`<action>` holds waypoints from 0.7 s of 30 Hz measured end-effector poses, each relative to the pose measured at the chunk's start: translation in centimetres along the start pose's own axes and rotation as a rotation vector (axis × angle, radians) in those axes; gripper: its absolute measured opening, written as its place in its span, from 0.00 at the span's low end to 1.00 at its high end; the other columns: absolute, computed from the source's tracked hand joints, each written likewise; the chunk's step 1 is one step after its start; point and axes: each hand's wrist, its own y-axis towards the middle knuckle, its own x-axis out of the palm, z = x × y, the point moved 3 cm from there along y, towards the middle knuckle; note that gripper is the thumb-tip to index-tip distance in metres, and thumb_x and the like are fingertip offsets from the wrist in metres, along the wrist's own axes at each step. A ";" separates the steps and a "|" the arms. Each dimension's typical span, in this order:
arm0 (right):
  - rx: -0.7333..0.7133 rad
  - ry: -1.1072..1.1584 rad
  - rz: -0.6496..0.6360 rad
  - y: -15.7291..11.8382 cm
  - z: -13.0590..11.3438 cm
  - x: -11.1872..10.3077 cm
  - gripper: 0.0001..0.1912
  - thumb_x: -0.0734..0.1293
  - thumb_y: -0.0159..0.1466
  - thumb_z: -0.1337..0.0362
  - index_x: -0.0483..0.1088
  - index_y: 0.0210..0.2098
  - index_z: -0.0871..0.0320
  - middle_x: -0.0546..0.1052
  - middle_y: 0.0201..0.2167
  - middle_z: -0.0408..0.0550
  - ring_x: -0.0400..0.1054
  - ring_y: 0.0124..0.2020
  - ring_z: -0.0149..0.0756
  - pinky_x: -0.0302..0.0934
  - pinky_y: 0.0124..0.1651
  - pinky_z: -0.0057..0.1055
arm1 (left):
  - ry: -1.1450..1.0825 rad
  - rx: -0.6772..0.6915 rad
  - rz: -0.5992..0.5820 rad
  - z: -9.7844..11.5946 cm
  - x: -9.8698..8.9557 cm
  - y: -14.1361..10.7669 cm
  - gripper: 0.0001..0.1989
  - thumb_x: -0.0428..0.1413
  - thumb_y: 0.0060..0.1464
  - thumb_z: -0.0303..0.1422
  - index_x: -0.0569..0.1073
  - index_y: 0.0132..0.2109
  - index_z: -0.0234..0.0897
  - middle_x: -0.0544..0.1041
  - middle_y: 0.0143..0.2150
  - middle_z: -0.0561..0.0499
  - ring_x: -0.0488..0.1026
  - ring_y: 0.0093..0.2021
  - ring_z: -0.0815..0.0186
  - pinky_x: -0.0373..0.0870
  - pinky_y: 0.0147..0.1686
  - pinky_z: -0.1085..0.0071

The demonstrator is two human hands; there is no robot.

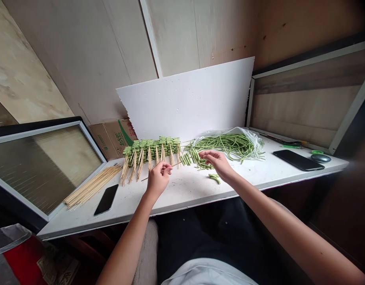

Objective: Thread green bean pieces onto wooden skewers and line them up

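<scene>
My left hand is closed round a thin wooden skewer in the middle of the view. Several cut green bean pieces are threaded side by side on its right part. My right hand pinches at the right end of that row, with its fingertips against the beans. Behind my left hand, finished bean skewers lie stacked, their bare sticks pointing toward me. Loose cut pieces lie on the table below my right hand, with more just behind it.
Long green beans lie in a clear plastic bag at the back. Bare skewers and a phone are on the left. Another phone and a dark rounded object rest on the right of the white table.
</scene>
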 end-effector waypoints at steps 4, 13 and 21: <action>-0.065 -0.531 -0.188 0.8 -0.1 -2.9 0.15 0.69 0.64 0.53 0.81 0.39 0.56 0.84 0.42 0.54 0.77 0.43 0.47 0.67 0.44 0.38 | -0.003 -0.017 0.000 0.1 -0.1 0.1 0.04 0.56 0.64 0.31 0.75 0.38 0.39 0.80 0.29 0.51 0.81 0.32 0.63 0.74 0.35 0.69; 0.123 -1.036 -0.554 1.2 3.8 -5.5 0.14 0.76 0.56 0.55 0.82 0.39 0.55 0.83 0.37 0.51 0.75 0.30 0.40 0.62 0.30 0.31 | 0.005 -0.008 -0.010 -0.4 0.1 0.1 0.04 0.56 0.63 0.31 0.75 0.38 0.39 0.80 0.30 0.51 0.81 0.32 0.63 0.74 0.36 0.70; -0.090 -0.653 -0.381 1.6 3.7 -5.2 0.07 0.80 0.48 0.59 0.82 0.26 0.51 0.82 0.27 0.48 0.73 0.26 0.40 0.65 0.30 0.35 | -0.011 0.014 -0.012 -0.3 0.1 0.1 0.04 0.56 0.64 0.31 0.75 0.39 0.39 0.80 0.31 0.51 0.81 0.32 0.63 0.75 0.35 0.70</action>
